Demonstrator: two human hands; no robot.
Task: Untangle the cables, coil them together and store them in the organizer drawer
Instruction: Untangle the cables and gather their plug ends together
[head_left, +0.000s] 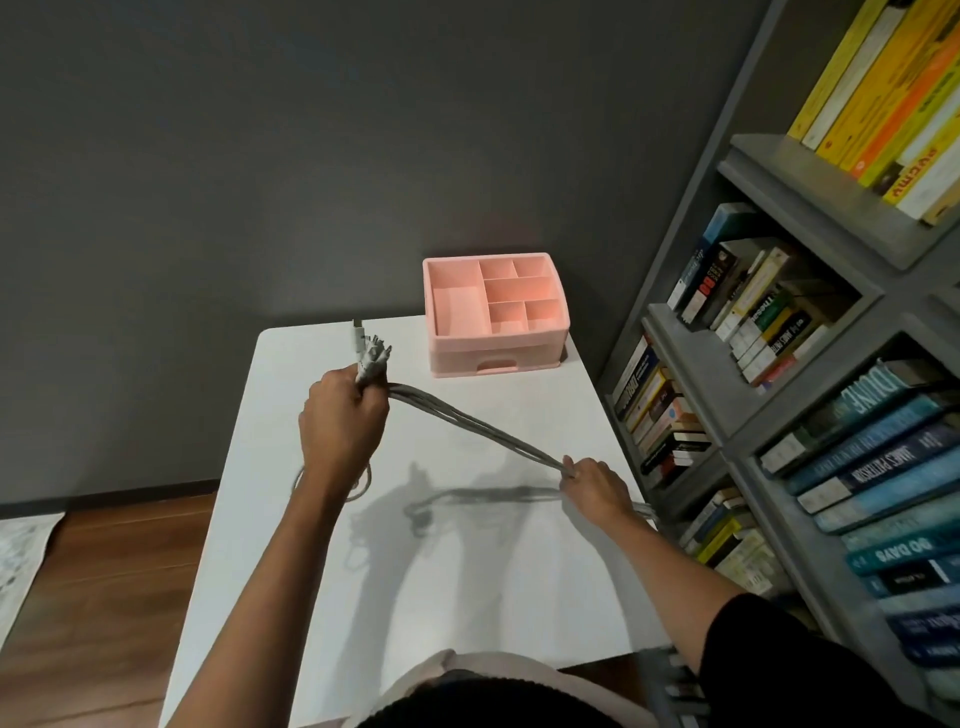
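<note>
Several grey-white cables (470, 426) stretch taut above the white table (467, 587), held as one bundle. My left hand (343, 421) grips the bundle just below its plug ends (370, 353), which stick up above my fist. A loop of cable (363, 480) hangs under my left wrist. My right hand (592, 486) pinches the bundle lower down to the right, and the tails run out behind it past the table edge. The pink organizer (496, 317) sits at the table's far right corner, its drawer (496, 361) closed.
A grey bookshelf (800, 332) packed with books stands close along the table's right side. A dark grey wall lies behind the table. Wooden floor (104, 571) and the edge of a patterned rug (21, 561) are to the left.
</note>
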